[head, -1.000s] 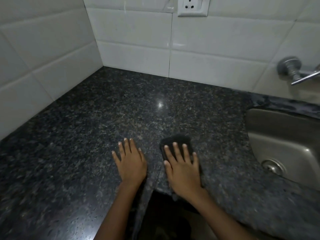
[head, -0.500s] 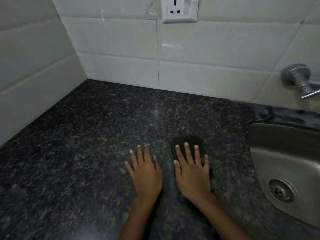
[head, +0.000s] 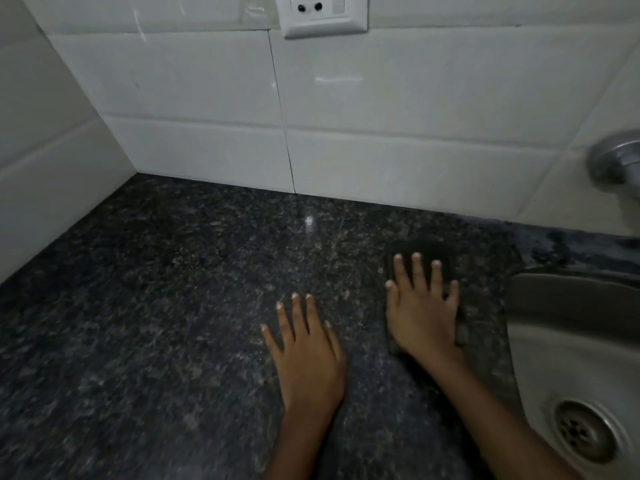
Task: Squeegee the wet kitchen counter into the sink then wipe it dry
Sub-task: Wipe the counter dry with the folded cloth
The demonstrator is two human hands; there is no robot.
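Observation:
The dark speckled granite counter (head: 173, 306) fills most of the view. My right hand (head: 422, 306) lies flat, fingers spread, pressing down on a dark folded cloth (head: 420, 249) that shows beyond my fingertips, close to the left rim of the steel sink (head: 568, 306). My left hand (head: 304, 351) rests palm down on the bare counter, a little left of and nearer to me than the right, holding nothing. The sink drain (head: 585, 431) is at the lower right.
White tiled walls (head: 381, 116) close off the counter at the back and on the left. A wall socket (head: 322, 13) sits above the back tiles. A metal tap base (head: 613, 164) projects from the wall above the sink.
My right hand has slid the cloth away from me and to the right, toward the sink rim. The left hand has followed a little, and the view has shifted toward the wall.

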